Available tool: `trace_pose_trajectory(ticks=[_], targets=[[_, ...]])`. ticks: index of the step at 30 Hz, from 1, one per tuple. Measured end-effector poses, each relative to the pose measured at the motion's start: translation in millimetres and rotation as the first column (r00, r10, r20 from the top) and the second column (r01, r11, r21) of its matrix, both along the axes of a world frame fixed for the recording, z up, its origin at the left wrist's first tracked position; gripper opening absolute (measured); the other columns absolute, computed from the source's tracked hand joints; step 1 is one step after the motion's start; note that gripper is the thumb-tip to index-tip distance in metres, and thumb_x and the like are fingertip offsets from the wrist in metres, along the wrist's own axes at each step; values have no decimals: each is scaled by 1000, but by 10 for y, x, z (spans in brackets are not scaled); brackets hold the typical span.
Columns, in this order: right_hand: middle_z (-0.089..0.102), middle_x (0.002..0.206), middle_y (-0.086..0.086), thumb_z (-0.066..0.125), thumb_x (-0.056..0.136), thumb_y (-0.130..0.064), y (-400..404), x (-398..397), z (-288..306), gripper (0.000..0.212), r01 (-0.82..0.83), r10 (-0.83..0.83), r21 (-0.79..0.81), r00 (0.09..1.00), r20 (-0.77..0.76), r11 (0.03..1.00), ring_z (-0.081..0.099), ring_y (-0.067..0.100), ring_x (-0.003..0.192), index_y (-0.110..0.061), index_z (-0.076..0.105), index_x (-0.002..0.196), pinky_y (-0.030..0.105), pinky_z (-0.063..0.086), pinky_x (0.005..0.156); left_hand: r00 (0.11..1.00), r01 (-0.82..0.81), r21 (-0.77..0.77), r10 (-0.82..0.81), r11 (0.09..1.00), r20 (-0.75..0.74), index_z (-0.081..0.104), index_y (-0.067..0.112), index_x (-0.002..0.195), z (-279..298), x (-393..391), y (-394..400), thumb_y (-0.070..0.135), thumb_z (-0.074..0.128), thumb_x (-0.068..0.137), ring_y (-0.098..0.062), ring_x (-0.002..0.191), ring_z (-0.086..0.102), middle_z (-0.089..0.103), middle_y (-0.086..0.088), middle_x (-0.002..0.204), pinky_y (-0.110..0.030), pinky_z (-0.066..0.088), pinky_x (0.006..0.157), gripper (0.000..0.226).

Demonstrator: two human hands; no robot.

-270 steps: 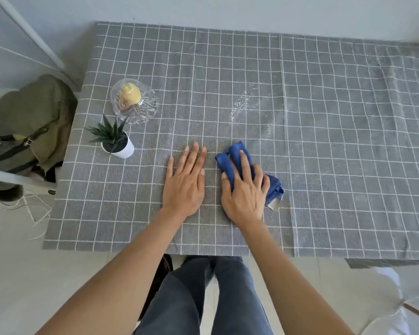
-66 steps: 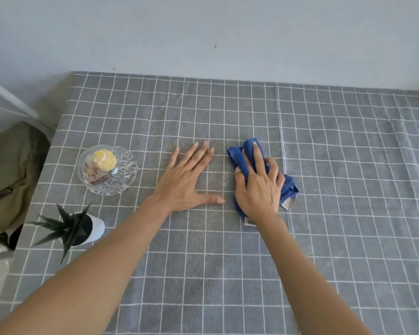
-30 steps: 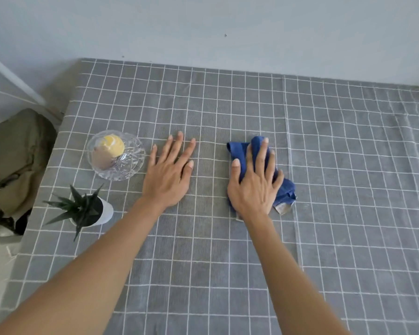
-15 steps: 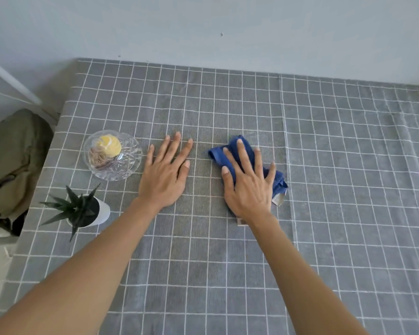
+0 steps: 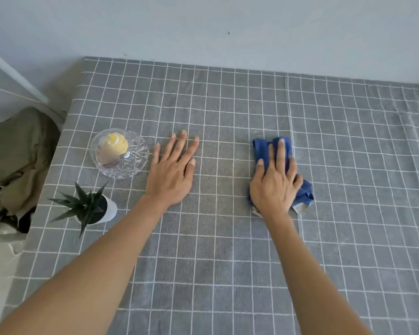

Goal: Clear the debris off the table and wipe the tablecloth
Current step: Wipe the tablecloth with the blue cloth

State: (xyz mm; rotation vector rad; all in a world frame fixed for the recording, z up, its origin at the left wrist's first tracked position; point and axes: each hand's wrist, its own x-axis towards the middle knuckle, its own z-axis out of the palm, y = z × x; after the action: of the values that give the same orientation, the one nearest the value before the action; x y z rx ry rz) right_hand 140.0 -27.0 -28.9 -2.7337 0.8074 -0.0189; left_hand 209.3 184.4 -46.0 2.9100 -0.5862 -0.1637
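A grey tablecloth (image 5: 348,146) with a white grid covers the table. My right hand (image 5: 275,187) presses flat on a crumpled blue cloth (image 5: 304,194) at the table's middle, fingers spread over it toward the wall. My left hand (image 5: 172,172) lies palm down on the tablecloth to the left of the cloth, fingers apart, holding nothing. I see no loose debris on the fabric around the hands.
A clear glass dish (image 5: 119,153) with a yellow ball in it stands just left of my left hand. A small plant in a white pot (image 5: 92,209) sits near the left edge. A green bag (image 5: 15,160) rests beside the table. The wall bounds the far side.
My right hand has slid the blue cloth to the right, away from my left hand. The left hand stays flat near the glass dish.
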Motion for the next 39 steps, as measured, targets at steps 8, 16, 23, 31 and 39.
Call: trace_pose_trajectory(ticks=[8,16,23,31,39], targets=[[3,159,-17,26,99,-43,280,-32,21,53,-286,287,-49,958,7,957,22,24,136,-29,23,150,47,25,102,1000,0,-6,0,1000,7,-8,38,150,2,-3,-2,42,9,99,-16,147,-10,-10,4,159,-45,-8,118,54],[11,158,-16,24,97,-44,463,-58,38,52,-314,313,0,947,67,950,25,25,134,-28,35,145,47,26,102,1000,-12,3,12,1000,10,-10,39,149,7,-13,-11,41,12,101,-15,147,-10,-13,5,158,-45,-9,118,53],[12,159,-12,25,96,-43,147,-9,-2,52,-113,115,-38,991,72,993,30,25,132,-28,40,143,43,25,100,1000,-11,3,11,1000,2,-9,38,149,-9,2,-6,43,11,102,-16,146,-11,-13,4,158,-45,-10,118,52],[12,159,-9,29,97,-43,286,-74,-31,50,-211,214,-64,975,52,975,32,26,129,-29,38,144,45,30,97,1000,1,-6,-1,1000,8,-5,37,150,23,-5,-8,43,9,99,-17,147,-9,-10,3,159,-44,-10,117,53],[6,160,-13,31,95,-49,546,-174,3,57,-333,334,-51,942,23,942,22,27,137,-35,21,149,50,24,104,1000,2,-9,-2,1000,21,-3,37,151,17,-9,-2,42,12,100,-17,148,-7,-7,3,160,-45,-7,117,53]])
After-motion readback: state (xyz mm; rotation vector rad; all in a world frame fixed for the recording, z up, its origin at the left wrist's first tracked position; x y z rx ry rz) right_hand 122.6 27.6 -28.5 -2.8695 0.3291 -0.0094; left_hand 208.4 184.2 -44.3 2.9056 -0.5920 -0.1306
